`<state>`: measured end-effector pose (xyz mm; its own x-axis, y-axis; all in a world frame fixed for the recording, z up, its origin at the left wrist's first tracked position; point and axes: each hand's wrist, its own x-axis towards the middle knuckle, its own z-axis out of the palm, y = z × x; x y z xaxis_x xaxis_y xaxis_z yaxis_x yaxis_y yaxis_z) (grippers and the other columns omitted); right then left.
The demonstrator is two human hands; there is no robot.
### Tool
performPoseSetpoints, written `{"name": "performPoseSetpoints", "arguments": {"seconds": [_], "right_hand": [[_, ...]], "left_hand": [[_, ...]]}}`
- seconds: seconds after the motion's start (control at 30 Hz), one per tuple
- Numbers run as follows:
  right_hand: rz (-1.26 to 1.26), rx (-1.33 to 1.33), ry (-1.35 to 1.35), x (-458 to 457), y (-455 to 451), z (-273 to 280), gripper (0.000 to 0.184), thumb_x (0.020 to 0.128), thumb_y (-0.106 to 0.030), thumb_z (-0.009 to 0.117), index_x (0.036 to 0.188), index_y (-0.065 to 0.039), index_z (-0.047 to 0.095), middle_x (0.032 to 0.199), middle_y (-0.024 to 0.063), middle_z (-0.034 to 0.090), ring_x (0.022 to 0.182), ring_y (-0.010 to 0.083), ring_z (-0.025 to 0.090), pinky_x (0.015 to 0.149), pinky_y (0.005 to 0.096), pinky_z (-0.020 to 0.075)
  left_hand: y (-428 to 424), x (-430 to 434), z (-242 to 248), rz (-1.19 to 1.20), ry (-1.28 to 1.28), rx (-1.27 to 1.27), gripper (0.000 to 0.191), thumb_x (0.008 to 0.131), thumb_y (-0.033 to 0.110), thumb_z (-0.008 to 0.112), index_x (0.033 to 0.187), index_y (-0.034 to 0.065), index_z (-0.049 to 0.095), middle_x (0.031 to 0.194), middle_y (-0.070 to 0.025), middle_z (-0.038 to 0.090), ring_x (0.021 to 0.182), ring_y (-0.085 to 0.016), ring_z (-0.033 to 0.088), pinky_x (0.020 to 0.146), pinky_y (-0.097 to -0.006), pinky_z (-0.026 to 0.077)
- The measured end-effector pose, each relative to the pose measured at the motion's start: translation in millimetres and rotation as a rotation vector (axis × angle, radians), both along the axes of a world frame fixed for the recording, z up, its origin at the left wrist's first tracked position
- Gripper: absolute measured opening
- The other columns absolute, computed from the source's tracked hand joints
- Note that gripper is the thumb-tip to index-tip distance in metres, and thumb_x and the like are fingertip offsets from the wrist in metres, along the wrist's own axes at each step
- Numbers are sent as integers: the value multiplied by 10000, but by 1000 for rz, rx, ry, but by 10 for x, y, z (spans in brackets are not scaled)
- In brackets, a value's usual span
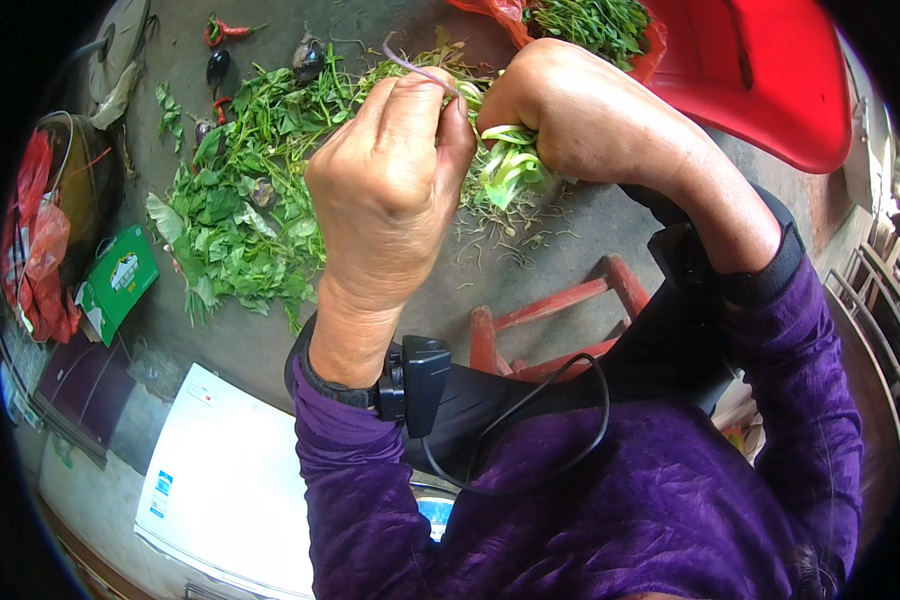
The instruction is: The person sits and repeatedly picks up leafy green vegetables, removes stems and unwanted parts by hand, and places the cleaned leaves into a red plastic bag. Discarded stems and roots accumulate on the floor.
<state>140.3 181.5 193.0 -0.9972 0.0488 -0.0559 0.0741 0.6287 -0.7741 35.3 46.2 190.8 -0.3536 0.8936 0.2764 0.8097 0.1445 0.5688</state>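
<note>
My left hand [390, 161] pinches a thin purplish strand [411, 64] between thumb and fingers; the strand arcs up over the fingertips. Close by, my right hand [570, 120] is closed in a fist around a bunch of pale green vegetable stems [516, 169], whose ends poke out below the fingers. The hands are nearly touching, and part of the bunch is hidden behind them. On the floor beyond and to the left spreads a large heap of leafy greens [225, 202]. Thin loose roots and trimmings [506, 232] lie under the bunch.
Dark eggplants [309, 58] and red chili peppers [229, 31] lie at the far left. A red plastic chair [765, 82] stands right of a red bag holding greens [596, 30]. Before my legs is a red wooden stool [551, 306]; at left sit a green box [120, 281] and a white appliance [225, 487].
</note>
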Motion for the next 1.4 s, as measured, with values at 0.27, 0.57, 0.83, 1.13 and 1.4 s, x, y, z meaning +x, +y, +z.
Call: {"name": "performPoseSetpoints", "arguments": {"seconds": [0.27, 0.57, 0.83, 1.13, 1.4], "right_hand": [[-18, 19, -129, -12, 2, 35, 180, 525, 26, 590, 702, 11, 616, 623, 212, 537, 664, 371, 570, 596, 395, 454], [-13, 60, -105, -10, -16, 28, 158, 538, 26, 585, 691, 0, 616, 611, 206, 535, 644, 372, 568, 579, 400, 450], [23, 53, -50, -8, -18, 51, 172, 521, 29, 593, 688, -3, 617, 610, 197, 543, 644, 364, 571, 572, 401, 448], [16, 72, -131, -7, -1, 46, 209, 509, 31, 592, 711, -11, 626, 629, 203, 548, 679, 368, 575, 596, 405, 458], [22, 97, -161, -19, -9, 44, 229, 512, 48, 582, 730, -7, 628, 635, 211, 543, 681, 373, 572, 601, 405, 457]], "left_hand": [[-1, 23, 37, 27, -40, -81, 128, 691, 19, 650, 741, 49, 537, 699, -84, 597, 563, -256, 591, 499, -322, 464], [-20, 48, 53, 124, -383, -188, 113, 740, 47, 652, 747, 28, 541, 601, -89, 575, 488, -198, 573, 466, -292, 435], [1, 36, 30, 169, -529, -159, 85, 775, 36, 630, 751, 0, 556, 554, -50, 535, 447, -82, 487, 454, -234, 397], [10, 66, 125, 207, -743, -183, 41, 787, 0, 593, 806, -27, 569, 553, 34, 492, 500, -21, 424, 454, -188, 365], [-19, 44, 94, 142, -598, -192, 35, 775, -23, 586, 801, -31, 565, 555, 5, 506, 507, -21, 441, 458, -192, 371]]}}
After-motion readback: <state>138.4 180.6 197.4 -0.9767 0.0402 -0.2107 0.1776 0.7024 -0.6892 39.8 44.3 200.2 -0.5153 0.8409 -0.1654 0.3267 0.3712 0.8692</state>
